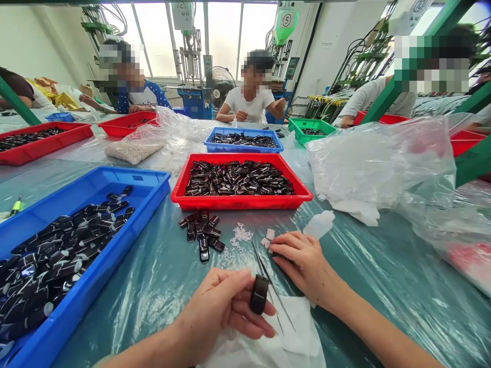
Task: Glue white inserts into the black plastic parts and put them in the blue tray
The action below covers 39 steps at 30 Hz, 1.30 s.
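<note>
My left hand [233,306] is closed around a small glossy black plastic part [259,294], held upright between thumb and fingers above a white cloth [303,327]. Beyond it, my right hand [303,263] rests low over the table, fingers stretched out, tips at a few small pale pads [267,238]. Whether a fingertip has hold of one cannot be made out. A pair of metal tweezers [274,286] lies between my hands, partly behind the black part. White scraps [241,233] and a small heap of black parts [203,232] lie just ahead.
A red tray [241,203] full of black parts stands ahead, with a blue tray [243,149] behind it. A large blue tray [126,245] of black parts is at left. Clear plastic bags [383,163] and a green frame bar [406,66] occupy the right. Several people sit opposite.
</note>
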Each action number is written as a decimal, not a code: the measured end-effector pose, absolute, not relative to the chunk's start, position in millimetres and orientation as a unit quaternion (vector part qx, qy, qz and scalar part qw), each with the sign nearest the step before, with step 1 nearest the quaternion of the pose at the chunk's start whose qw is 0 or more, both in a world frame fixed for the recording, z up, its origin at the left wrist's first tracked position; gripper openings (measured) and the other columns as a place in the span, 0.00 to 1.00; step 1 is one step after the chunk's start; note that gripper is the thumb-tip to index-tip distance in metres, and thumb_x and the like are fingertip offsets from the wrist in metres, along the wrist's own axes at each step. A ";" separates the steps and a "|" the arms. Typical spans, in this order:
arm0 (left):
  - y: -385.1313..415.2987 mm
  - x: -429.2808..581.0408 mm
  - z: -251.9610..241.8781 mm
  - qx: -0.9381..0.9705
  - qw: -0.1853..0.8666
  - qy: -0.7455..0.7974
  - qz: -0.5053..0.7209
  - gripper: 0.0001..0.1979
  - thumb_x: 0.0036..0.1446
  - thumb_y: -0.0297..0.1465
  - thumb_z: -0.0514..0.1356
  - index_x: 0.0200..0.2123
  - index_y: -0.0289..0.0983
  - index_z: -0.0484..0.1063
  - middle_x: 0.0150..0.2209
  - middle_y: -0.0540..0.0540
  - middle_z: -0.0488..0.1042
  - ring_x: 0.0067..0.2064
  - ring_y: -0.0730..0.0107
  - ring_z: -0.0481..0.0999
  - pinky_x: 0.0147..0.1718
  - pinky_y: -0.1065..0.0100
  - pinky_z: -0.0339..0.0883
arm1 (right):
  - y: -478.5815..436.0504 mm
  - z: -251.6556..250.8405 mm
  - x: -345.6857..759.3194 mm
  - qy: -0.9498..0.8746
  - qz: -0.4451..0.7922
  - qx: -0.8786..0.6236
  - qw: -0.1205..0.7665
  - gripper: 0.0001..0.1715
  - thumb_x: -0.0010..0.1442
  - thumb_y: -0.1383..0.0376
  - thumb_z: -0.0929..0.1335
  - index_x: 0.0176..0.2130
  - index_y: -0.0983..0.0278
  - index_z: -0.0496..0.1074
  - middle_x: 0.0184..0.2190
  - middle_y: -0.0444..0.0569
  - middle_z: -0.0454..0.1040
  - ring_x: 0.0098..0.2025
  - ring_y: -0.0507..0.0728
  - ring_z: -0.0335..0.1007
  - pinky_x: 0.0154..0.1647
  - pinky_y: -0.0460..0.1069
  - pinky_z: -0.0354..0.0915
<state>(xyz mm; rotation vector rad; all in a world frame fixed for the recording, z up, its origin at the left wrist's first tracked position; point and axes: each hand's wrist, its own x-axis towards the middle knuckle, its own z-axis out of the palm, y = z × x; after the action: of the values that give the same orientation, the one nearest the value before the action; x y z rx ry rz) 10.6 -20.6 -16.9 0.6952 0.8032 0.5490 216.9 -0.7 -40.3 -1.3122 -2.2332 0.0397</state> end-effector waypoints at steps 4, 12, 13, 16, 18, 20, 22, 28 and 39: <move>-20.0 11.2 -18.5 0.304 0.839 0.371 0.256 0.22 0.53 0.44 0.56 0.31 0.26 0.74 0.30 0.35 0.77 0.27 0.65 0.79 0.22 0.76 0.68 | 2.3 -44.4 214.8 -0.836 0.010 -0.491 0.245 0.12 0.61 0.72 0.60 0.37 0.62 0.71 0.33 0.48 0.74 0.38 0.58 0.66 0.41 0.56 0.55; -19.5 11.9 -19.1 0.301 0.840 0.371 0.256 0.22 0.54 0.43 0.56 0.31 0.27 0.74 0.30 0.35 0.78 0.27 0.65 0.79 0.22 0.77 0.68 | -1.5 -43.9 210.7 -0.834 0.009 -0.498 0.236 0.09 0.60 0.70 0.62 0.32 0.62 0.70 0.29 0.47 0.71 0.36 0.57 0.64 0.42 0.56 0.53; -19.4 12.1 -18.8 0.300 0.840 0.371 0.256 0.22 0.54 0.43 0.56 0.31 0.27 0.74 0.30 0.35 0.78 0.27 0.66 0.79 0.22 0.77 0.68 | -1.6 -43.8 210.4 -0.834 0.013 -0.500 0.234 0.08 0.59 0.70 0.62 0.33 0.62 0.70 0.30 0.47 0.71 0.36 0.57 0.64 0.42 0.55 0.54; -19.8 12.3 -18.5 0.300 0.842 0.372 0.251 0.21 0.53 0.43 0.56 0.30 0.27 0.74 0.30 0.35 0.77 0.27 0.66 0.79 0.22 0.77 0.68 | 0.1 -44.6 209.4 -0.831 0.018 -0.506 0.231 0.09 0.59 0.70 0.62 0.36 0.62 0.70 0.33 0.49 0.71 0.37 0.58 0.64 0.39 0.54 0.55; -20.3 12.1 -18.4 0.302 0.841 0.371 0.251 0.21 0.54 0.42 0.56 0.30 0.27 0.74 0.30 0.36 0.77 0.27 0.66 0.79 0.22 0.77 0.68 | 1.8 -45.2 208.6 -0.830 0.019 -0.508 0.231 0.10 0.60 0.71 0.61 0.34 0.62 0.70 0.33 0.49 0.72 0.37 0.58 0.64 0.39 0.54 0.55; -20.7 11.8 -17.9 0.315 0.837 0.371 0.250 0.19 0.53 0.41 0.57 0.30 0.27 0.75 0.31 0.36 0.77 0.28 0.66 0.79 0.22 0.77 0.68 | 2.4 -44.6 207.9 -0.829 0.018 -0.507 0.236 0.12 0.61 0.71 0.59 0.32 0.63 0.70 0.32 0.50 0.72 0.37 0.58 0.65 0.39 0.55 0.55; -21.0 11.4 -17.2 0.339 0.828 0.374 0.243 0.16 0.50 0.38 0.60 0.29 0.28 0.75 0.32 0.36 0.77 0.28 0.68 0.79 0.22 0.79 0.67 | 0.2 -41.4 207.0 -0.827 0.017 -0.504 0.251 0.14 0.62 0.71 0.58 0.32 0.63 0.70 0.31 0.50 0.73 0.36 0.58 0.65 0.40 0.56 0.56; -20.7 10.2 -17.9 0.374 0.814 0.378 0.233 0.12 0.45 0.33 0.65 0.32 0.31 0.77 0.32 0.40 0.78 0.29 0.70 0.78 0.25 0.79 0.67 | -24.7 -15.5 199.4 -0.807 0.088 -0.486 0.324 0.09 0.62 0.68 0.60 0.38 0.63 0.68 0.28 0.45 0.72 0.31 0.52 0.68 0.33 0.47 0.64; -23.7 11.5 -16.9 0.422 0.794 0.376 0.223 0.09 0.46 0.33 0.64 0.28 0.31 0.77 0.22 0.47 0.75 0.27 0.73 0.77 0.26 0.79 0.67 | -41.4 -4.4 186.2 -0.773 0.234 -0.410 0.424 0.09 0.57 0.73 0.65 0.34 0.61 0.73 0.24 0.44 0.73 0.27 0.51 0.69 0.30 0.46 0.67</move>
<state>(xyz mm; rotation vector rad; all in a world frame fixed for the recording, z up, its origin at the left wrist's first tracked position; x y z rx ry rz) 11.5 -23.7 -16.9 0.9071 0.8079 0.4789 186.2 -41.4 -4.4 -1.0250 -1.9352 0.5844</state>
